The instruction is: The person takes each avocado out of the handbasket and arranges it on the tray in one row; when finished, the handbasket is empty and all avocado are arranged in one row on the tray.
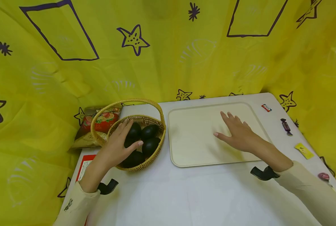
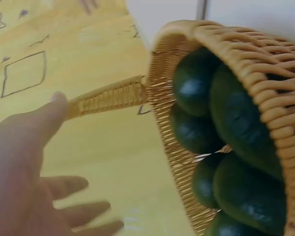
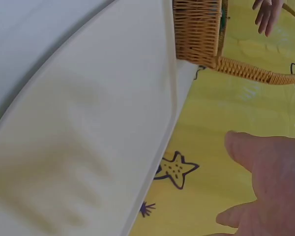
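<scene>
Both left hand (image 1: pixel 115 150), above the basket (image 2: pixel 280 110), and right hand (image 1: pixel 238 135), above the tray (image 1: pixel 192 135), have fingers spread, apparently reaching; gripping a fruit (image 1: pixel 149 131) calls for curling.

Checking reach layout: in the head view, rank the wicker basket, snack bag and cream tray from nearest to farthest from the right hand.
From the right hand:
1. Cream tray: right beneath it.
2. Wicker basket: to the left, beside the tray.
3. Snack bag: farthest left, past the basket.
</scene>
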Motion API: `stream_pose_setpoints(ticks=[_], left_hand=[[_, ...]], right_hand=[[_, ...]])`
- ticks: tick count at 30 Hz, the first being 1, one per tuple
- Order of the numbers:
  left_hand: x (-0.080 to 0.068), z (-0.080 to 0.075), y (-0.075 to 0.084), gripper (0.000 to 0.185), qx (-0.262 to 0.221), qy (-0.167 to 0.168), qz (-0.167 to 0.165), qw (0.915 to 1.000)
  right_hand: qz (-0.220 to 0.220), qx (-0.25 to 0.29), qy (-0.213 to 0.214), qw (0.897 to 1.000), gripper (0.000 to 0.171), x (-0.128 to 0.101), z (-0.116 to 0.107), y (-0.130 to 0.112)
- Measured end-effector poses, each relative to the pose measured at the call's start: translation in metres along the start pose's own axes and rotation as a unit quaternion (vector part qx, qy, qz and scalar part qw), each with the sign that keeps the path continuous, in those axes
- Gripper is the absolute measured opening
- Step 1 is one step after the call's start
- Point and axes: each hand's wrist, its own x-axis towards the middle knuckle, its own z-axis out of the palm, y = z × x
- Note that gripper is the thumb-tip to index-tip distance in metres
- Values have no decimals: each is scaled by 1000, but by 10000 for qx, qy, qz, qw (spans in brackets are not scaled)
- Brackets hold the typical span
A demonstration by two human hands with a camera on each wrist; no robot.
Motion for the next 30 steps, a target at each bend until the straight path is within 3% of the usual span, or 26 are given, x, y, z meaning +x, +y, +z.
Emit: stream_pose_setpoints(ticks=[4, 9, 14, 18, 21, 25, 27, 30], left_hand=[[-5, -11, 3, 82, -443, 382, 142, 9982], [-11, -27, 8, 56, -632, 1325, 566, 9875], [-16, -41, 7, 37, -659, 2587, 1135, 9570], [-19, -51, 5, 40, -880, 3306, 1353, 9298], [-19, -56, 5, 41, -1019, 3662, 1268, 9162], [-20, -62, 2, 37, -1007, 4011, 886, 9061], [-19, -65, -3, 35, -976, 4064, 617, 9064], [-20, -70, -11, 36, -866, 3901, 53, 9167]], right_hand=[[-346, 192, -24, 9992, 88, 2, 2, -7], [-503, 255, -48, 9984, 72, 6, 4, -18], [-619, 259, -85, 9977, 65, 15, 6, -33], [-793, 199, -114, 9966, 61, 24, 9, -49], [-939, 196, -154, 9953, 59, 30, 14, -60], [-1098, 257, -200, 9934, 57, 37, 20, -72], [-1134, 291, -244, 9928, 56, 39, 23, -78], [-1188, 295, -330, 9919, 55, 42, 25, -86]])
